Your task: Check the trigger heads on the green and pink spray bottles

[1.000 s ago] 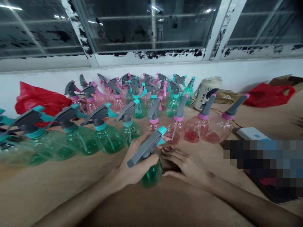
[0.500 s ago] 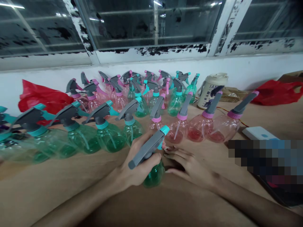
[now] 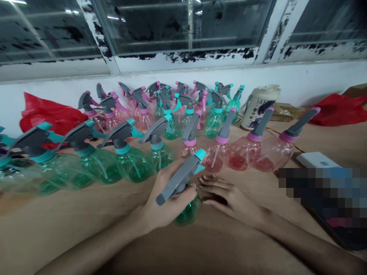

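Observation:
My left hand is wrapped around the neck of a green spray bottle, whose grey trigger head with a teal nozzle tilts up to the right. Fingers bent but apart, my right hand rests on the table just right of that bottle and holds nothing. Behind my hands runs a front row of spray bottles: green ones such as this teal-collared bottle to the left, and pink ones such as this pink-collared bottle to the right.
Several more pink and green spray bottles crowd together by the wall. A printed cup stands behind the row at right. Red plastic bags lie on both sides. A white box and a pixelated dark object are at right on the table.
My right hand has come slightly away from the held bottle; its fingertips were near the trigger before. My left hand keeps the same grip. The view has shifted a little.

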The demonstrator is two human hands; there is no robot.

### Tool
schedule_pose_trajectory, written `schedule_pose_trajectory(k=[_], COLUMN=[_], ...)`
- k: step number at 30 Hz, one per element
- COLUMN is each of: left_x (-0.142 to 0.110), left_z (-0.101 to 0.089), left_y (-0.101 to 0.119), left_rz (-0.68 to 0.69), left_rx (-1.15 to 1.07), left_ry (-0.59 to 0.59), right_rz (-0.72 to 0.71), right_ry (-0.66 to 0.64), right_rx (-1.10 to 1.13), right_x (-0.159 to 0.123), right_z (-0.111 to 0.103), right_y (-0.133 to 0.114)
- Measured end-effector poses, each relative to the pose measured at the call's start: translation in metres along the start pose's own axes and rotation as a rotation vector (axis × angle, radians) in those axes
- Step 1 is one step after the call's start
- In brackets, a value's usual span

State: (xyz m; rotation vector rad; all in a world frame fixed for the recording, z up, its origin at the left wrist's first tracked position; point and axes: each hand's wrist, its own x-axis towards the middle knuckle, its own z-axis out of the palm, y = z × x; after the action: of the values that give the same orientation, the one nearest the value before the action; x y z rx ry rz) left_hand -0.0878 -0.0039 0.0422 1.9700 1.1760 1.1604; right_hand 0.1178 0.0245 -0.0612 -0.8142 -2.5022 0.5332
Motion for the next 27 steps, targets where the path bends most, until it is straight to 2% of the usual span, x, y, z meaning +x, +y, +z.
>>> schedule_pose_trajectory(k=[5, 8, 14, 18, 27], left_x=[0.0, 0.0, -0.004, -0.004, 0.002], left_z=[-0.002, -0.004, -0.003, -0.003, -0.005], left_y=[0.0, 0.001, 0.001, 0.002, 0.005], left_rz=[-0.001, -0.041, -0.116, -0.145, -0.1], left_rx=[0.021, 0.015, -0.035, -0.032, 0.035], left_ry=[-0.013, -0.031, -0.05, -0.059, -0.063], right_rz=[-0.01, -0.039, -0.007, 0.004, -0.022], right_ry=[-0.019, -0.001, 0.022, 0.052, 0.105], right_rx=[-0.081, -0.192, -0.383, -0.413, -0.47], right_x=[-0.001, -0.003, -0.004, -0.005, -0.005], right_z=[0.0, 0.002, 0.002, 0.001, 0.002], right_y=[0.0, -0.002, -0.012, -0.014, -0.016])
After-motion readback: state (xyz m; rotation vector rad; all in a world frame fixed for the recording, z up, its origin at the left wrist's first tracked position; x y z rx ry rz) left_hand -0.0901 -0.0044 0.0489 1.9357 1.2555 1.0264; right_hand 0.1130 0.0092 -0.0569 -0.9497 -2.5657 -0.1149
